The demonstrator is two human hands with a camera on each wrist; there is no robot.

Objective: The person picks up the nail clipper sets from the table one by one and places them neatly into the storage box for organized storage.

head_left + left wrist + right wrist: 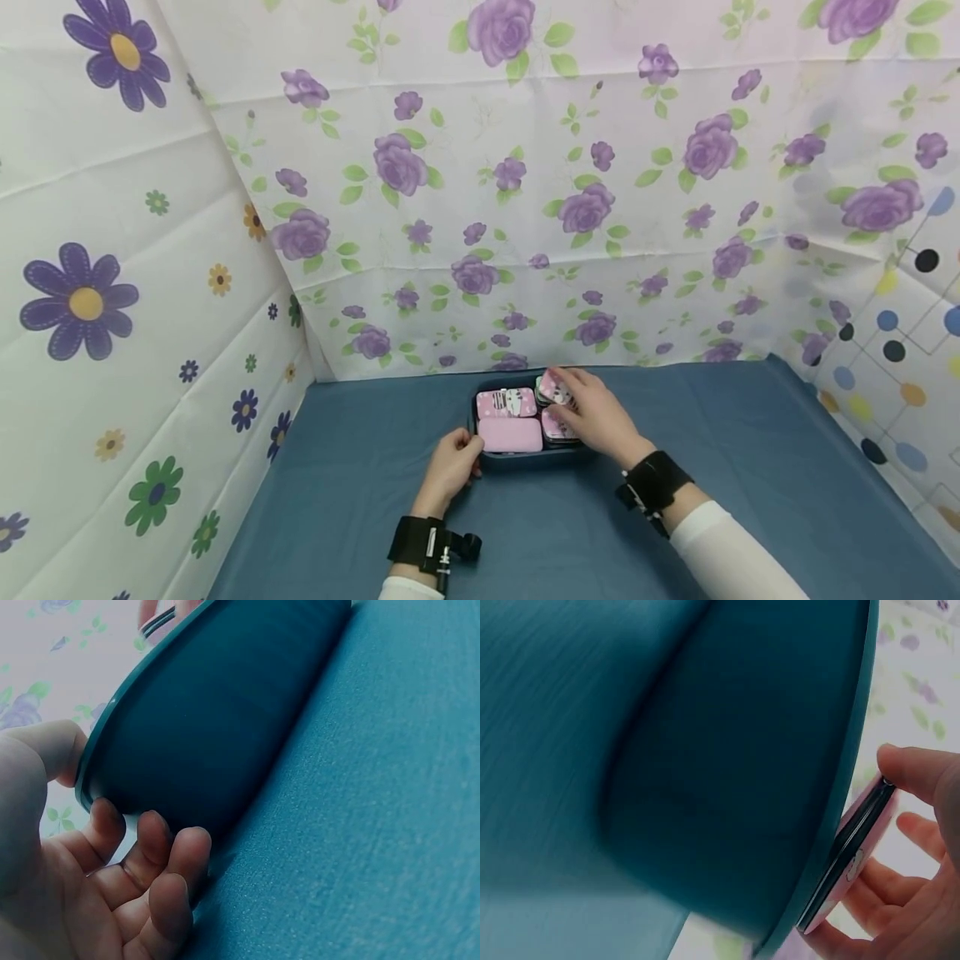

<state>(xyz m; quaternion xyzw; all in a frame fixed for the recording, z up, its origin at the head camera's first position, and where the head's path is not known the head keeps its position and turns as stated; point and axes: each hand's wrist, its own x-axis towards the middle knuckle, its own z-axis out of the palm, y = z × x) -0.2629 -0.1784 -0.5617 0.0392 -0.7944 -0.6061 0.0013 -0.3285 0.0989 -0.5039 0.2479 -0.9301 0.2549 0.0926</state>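
A dark teal plastic box [525,461] stands on the blue cloth near the back wall. My left hand [450,467] pinches its near-left corner; in the left wrist view the thumb [56,746] lies at the rim and the curled fingers [154,836] at the outer wall. My right hand [600,417] grips a flat pink case [555,387] with a cartoon print and a dark seam, tilted at the box's rim in the right wrist view. Inside the box lie a plain pink case [510,435], a printed pink case [506,403] and another printed one [558,427] below the right hand.
Blue cloth [360,467] covers the table. A flowered curtain [480,208] rises right behind the box, with more patterned sheets at the left [150,333] and right [900,333]. Each wrist wears a black strap with a camera mount.
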